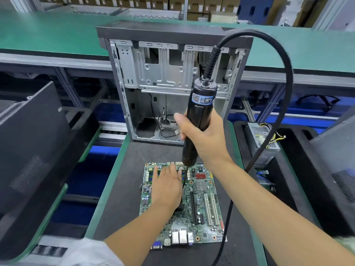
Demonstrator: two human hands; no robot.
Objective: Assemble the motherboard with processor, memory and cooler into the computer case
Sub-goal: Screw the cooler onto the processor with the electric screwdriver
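Two hands at the board (199, 212): one steadies, one drives.
Board lies flat on the bench (123, 189), ports nearest. Left hand (167, 186) rests on it with straight fingers, apparently to steady it. Right hand (203, 137) has its fingers wrapped round the driver (199, 116), held upright so the bit meets the board squarely. Beyond, the case (172, 87) stands open, awaiting the board.

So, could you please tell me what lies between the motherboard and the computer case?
In the head view, only bare black mat separates the motherboard from the computer case.
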